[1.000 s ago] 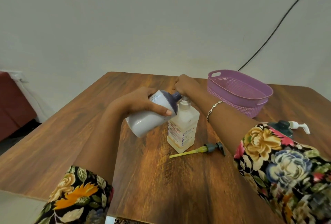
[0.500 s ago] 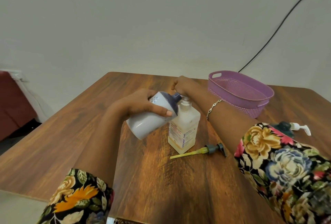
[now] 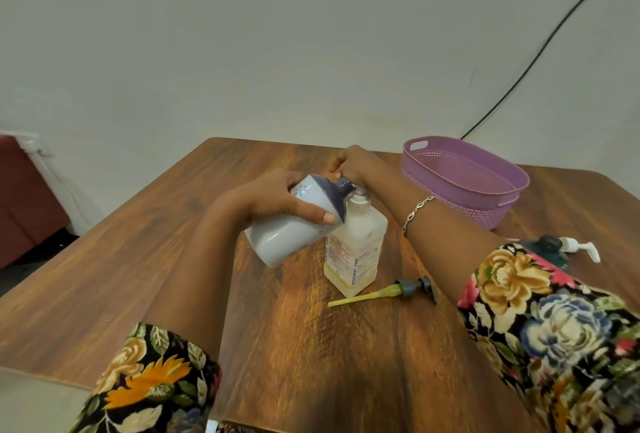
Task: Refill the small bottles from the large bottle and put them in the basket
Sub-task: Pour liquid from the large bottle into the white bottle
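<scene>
My left hand (image 3: 277,200) grips a white bottle (image 3: 284,238) with a dark blue top, tilted so its neck meets the mouth of a square translucent bottle (image 3: 356,252). That bottle stands upright at the table's middle and holds pale yellowish liquid. My right hand (image 3: 353,166) curls round its neck from behind, with the fingertips hidden. A purple basket (image 3: 450,205) sits at the back right with nothing visible inside.
A pump head with a yellow tube (image 3: 384,292) lies on the wooden table (image 3: 311,363) in front of the square bottle. A dark green bottle with a white pump (image 3: 554,247) stands at the right, partly behind my right sleeve. A black cable runs down the wall.
</scene>
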Available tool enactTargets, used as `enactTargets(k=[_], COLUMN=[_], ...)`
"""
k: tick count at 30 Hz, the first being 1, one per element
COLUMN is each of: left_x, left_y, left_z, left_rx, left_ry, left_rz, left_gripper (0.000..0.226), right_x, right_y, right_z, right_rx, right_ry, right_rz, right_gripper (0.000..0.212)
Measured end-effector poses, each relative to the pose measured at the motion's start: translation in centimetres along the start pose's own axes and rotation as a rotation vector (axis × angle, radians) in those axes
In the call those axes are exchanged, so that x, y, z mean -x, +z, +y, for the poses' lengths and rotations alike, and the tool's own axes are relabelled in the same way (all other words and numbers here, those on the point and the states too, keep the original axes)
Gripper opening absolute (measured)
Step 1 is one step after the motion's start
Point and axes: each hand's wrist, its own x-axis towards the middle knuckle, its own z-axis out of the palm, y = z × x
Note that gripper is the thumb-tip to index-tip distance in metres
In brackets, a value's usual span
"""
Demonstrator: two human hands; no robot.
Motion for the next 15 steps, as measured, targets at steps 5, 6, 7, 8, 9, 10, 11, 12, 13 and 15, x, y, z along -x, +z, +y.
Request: enactTargets(k=[5, 6, 7, 8, 9, 10, 11, 12, 13, 15], left_x=[0.1, 0.1, 0.1, 0.1, 0.1, 0.1, 0.1, 0.1, 0.1, 0.1], left_y=[-0.1, -0.1, -0.2, -0.3, -0.4, -0.5, -0.5, -0.4, -0.2, 0.1], left_z=[0.3, 0.5, 0.7, 0.8, 0.9, 1.0, 0.9, 0.8, 0.7, 0.4], left_rx=[0.011, 0.018, 0.026, 0.025, 0.018, 0.01, 0.007, 0.008, 0.009, -0.002], left_ry=[0.011, 0.018, 0.024, 0.028, 0.03, 0.031, 0.031, 0.028, 0.022, 0.009], left_rz=[0.01, 0.011, 0.013, 0.016, 0.019, 0.021, 0.02, 0.016, 0.01, 0.001], left_gripper=[0.045, 0.046, 0.045, 0.042, 0.039, 0.036, 0.034, 0.033, 0.035, 0.046], right_x=[-0.2, -0.3, -0.4, -0.5, -0.5, -0.6, -0.8, -0.9, -1.1, -1.0], right_y=[-0.4, -0.7, -1.0, -1.2, -1.3, -1.1, -0.9, -0.7, -0.3, 0.2], right_z=[0.0, -0.1, -0.3, -0.4, -0.5, -0.5, -0.3, -0.1, 0.0, 0.3], right_rx=[-0.013, -0.024, -0.03, -0.033, -0.028, -0.021, -0.017, -0.017, -0.01, 0.011], right_ry=[0.005, -0.004, -0.021, -0.032, -0.037, -0.031, -0.014, 0.009, 0.036, 0.079], right_rz=[0.046, 0.078, 0.104, 0.118, 0.122, 0.121, 0.117, 0.11, 0.097, 0.066], right_gripper=[0.029, 0.028, 0.026, 0.025, 0.025, 0.025, 0.026, 0.026, 0.027, 0.028])
